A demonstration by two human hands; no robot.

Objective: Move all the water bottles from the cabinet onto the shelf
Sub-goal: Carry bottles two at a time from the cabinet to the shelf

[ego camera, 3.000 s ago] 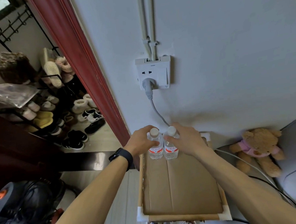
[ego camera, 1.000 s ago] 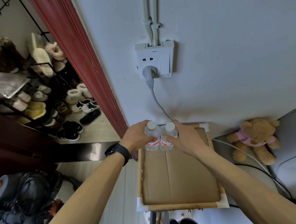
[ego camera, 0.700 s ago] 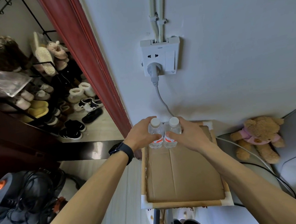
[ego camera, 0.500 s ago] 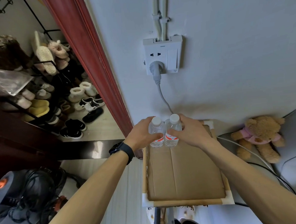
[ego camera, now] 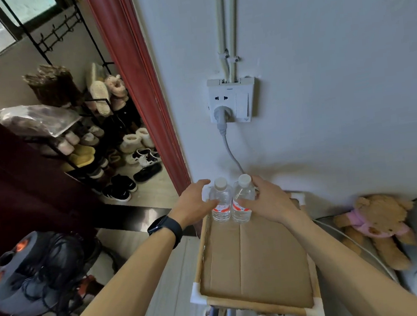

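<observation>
While left hand [ego camera: 194, 205] grips left bottle [ego camera: 221, 206], right hand [ego camera: 269, 200] grips right bottle [ego camera: 242, 206].

The left bottle [ego camera: 221, 196] and the right bottle [ego camera: 242, 211] stand side by side, touching, at the far end of the shelf [ego camera: 258, 262]. The left hand [ego camera: 194, 203] holds the left bottle. The right hand [ego camera: 270, 202] holds the right bottle. A teddy bear [ego camera: 377, 225] lies to the right of the shelf.

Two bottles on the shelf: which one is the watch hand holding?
The left bottle, nearer the red door frame. The left hand, wearing the watch, grips it; the right hand grips the right bottle, below the grey cable.
</observation>
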